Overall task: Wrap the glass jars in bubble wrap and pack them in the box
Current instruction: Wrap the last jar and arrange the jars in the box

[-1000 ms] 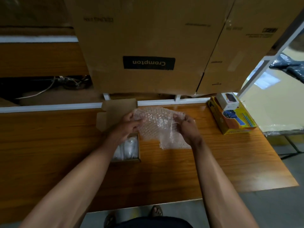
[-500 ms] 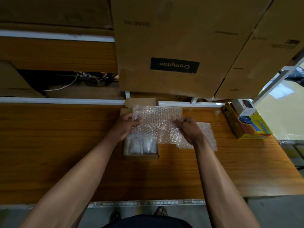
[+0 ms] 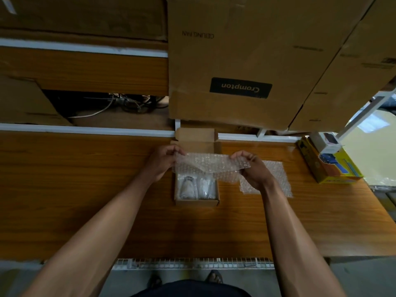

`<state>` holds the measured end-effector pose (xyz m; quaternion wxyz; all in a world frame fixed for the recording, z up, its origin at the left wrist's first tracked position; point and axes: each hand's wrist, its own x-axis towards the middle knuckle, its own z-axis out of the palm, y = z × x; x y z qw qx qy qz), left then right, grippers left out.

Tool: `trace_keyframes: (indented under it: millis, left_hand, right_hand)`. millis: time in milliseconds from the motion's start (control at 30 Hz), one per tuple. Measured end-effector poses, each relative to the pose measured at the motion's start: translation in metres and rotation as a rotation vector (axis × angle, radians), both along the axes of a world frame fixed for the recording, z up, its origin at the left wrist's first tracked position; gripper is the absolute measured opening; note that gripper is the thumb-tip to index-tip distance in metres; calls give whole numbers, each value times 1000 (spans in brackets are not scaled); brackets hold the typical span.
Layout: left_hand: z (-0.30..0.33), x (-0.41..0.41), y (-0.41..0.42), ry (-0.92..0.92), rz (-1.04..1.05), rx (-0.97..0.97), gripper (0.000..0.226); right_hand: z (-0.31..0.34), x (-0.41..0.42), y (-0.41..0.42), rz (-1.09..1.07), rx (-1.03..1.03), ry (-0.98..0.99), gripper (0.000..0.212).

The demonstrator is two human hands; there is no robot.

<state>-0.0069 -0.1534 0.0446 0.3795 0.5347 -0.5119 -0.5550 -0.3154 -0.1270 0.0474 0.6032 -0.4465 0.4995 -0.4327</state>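
Wood table w/ big cartons stacked behind. Small box sits open mid-table, flaps up at far side. 2 wrapped jars lie side by side inside, touching. Spare wrap lies flat just right of box. Sheet is held stretched above box, covering its far half. Left hand pinches sheet's left corner, right hand pinches right corner; both clamped on it, hands well apart. Yellow pkg at far right, idle.

Status est: wrapping + packing look done for these 2 jars. Sheet prob a top cushion layer, not yet laid in. Left: lay it, close flaps. Can't tell if more jars are due.
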Motion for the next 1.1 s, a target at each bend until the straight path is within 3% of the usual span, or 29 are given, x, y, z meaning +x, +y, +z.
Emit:
trace_keyframes:
  millis: [333, 467, 567, 600, 700, 867, 1100]
  left_hand:
    - [-1, 13, -1, 88, 63, 136, 28]
    - [-2, 15, -1, 221, 86, 203, 27]
    - [-7, 16, -2, 295, 143, 274, 44]
    - [-8, 17, -3, 272, 136, 280, 48]
    - [-11, 17, -2, 144, 47, 194, 20]
    - [-11, 17, -1, 32, -39, 108, 34]
    - [-12, 17, -9, -176, -234, 40, 31]
  right_hand:
    - [9, 2, -2, 142, 70, 8, 29]
    - [9, 3, -3, 96, 88, 30, 39]
    - [8, 5, -3, 52, 103, -1, 44]
    - [9, 7, -3, 61, 94, 20, 41]
    - [6, 12, -5, 77, 45, 138, 27]
    - [4, 17, -13, -2, 34, 108, 57]
    - [19, 33, -25, 18, 4, -28, 59]
